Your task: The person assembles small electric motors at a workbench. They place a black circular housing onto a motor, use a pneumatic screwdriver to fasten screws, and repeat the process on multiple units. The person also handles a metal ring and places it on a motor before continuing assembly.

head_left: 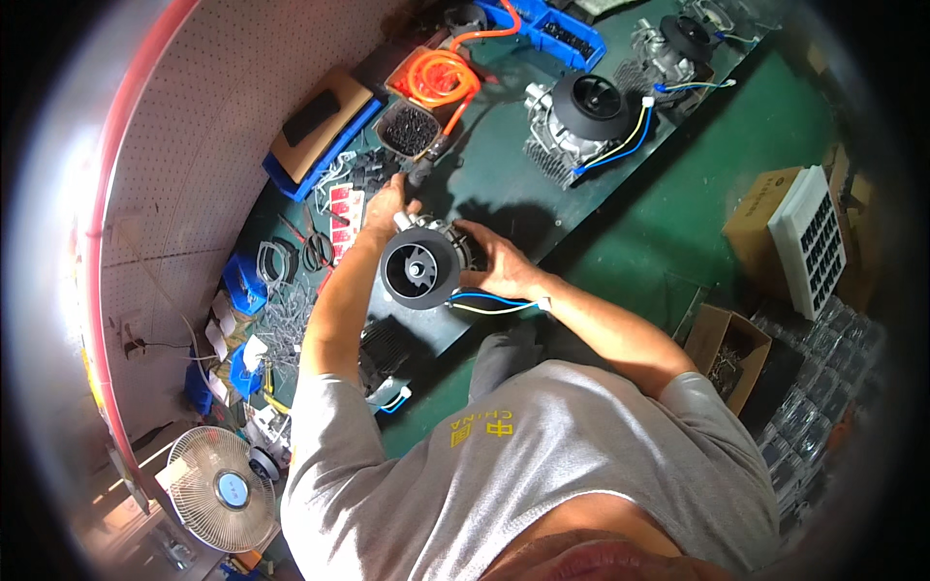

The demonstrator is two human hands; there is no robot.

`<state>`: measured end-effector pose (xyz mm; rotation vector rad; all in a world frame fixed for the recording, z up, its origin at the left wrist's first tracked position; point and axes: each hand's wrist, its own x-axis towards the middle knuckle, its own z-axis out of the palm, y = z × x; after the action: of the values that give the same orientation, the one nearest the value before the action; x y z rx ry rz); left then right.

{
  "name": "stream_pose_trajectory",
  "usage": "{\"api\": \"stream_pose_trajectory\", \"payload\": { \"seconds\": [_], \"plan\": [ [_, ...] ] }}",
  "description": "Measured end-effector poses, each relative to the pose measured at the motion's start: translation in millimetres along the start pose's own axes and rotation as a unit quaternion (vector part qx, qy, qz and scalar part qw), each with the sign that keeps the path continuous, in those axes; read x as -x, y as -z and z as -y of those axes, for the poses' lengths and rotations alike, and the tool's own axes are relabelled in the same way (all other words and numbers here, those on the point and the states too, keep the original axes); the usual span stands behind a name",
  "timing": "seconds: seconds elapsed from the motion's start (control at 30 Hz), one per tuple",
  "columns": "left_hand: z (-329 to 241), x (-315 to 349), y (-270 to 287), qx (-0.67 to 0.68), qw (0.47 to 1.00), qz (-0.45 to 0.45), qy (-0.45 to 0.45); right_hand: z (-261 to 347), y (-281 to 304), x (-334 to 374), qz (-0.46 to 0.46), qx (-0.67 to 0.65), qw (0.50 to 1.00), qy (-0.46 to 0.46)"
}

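A blower unit (419,268) with a round black fan housing and a silver metal body stands on the green bench in front of me. My right hand (504,263) grips its right side, fingers bent around the metal body. Blue and pale wires with a white connector (543,304) run from the unit under that wrist. Beyond the unit's left side, my left hand (387,205) reaches to small dark parts (371,169) and a black piece (418,177); its fingers are partly hidden, so I cannot tell what they hold. A red-and-white label sheet (344,218) lies beside my left forearm.
Two similar blower units (589,111) (678,48) stand farther right. An orange coiled hose (438,77), a box of black screws (408,130) and a blue bin (570,41) are at the back. Pliers (315,247) lie left; a fan (223,489) stands lower left.
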<state>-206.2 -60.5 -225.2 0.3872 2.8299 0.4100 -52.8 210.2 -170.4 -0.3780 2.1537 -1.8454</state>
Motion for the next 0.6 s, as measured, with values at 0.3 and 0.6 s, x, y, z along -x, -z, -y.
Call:
{"api": "stream_pose_trajectory", "payload": {
  "seconds": [0.3,0.6],
  "plan": [
    [-53.2,12.8,155.9,0.022,0.998,0.052,-0.015,9.0,2.8,0.3,0.024,-0.091,0.995,-0.011],
    [-128.7,75.5,257.0,-0.190,0.973,0.105,0.075,17.4,8.1,2.5,0.022,-0.018,1.000,0.010]
  ]
}}
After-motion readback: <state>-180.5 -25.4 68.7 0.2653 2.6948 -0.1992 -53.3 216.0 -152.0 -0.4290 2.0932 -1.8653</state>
